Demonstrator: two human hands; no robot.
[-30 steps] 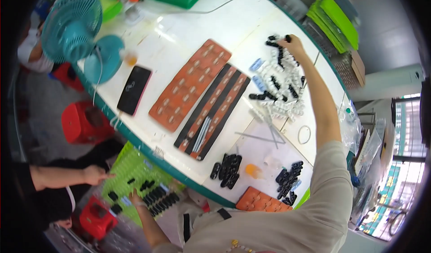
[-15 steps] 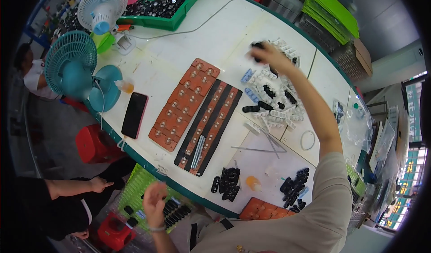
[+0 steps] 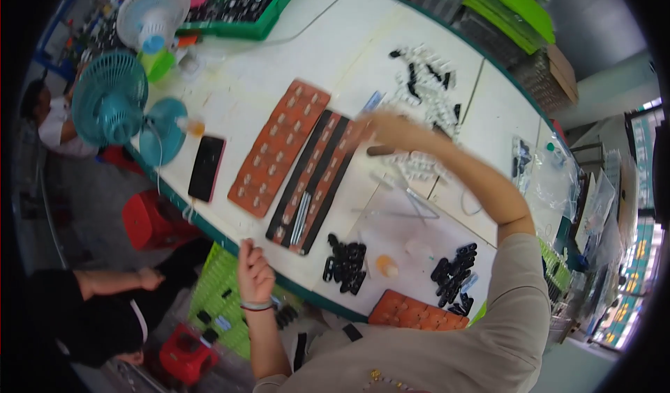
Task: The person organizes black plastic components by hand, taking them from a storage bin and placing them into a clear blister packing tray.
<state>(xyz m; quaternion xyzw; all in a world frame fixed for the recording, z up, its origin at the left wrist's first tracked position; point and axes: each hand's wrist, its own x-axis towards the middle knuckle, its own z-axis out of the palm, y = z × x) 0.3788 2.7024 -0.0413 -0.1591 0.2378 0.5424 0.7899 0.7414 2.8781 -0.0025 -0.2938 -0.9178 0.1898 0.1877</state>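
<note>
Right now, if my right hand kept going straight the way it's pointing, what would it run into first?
The right hand is blurred and points left across the table. First in that line, probably, is the black-framed strip of orange trays right at its fingertips, then the wider orange tray beyond. How high the hand is above them is unclear.

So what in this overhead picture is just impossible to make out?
- Right hand: smeared by motion in the head view, so whether it grips anything cannot be told.
- Dark rod beneath it: too blurred to identify.
- Left hand: loosely curled at the table edge; its palm side is hidden.
- Small black parts: too small to tell their kind.
- Green crate: partly hidden by the left forearm.
</note>
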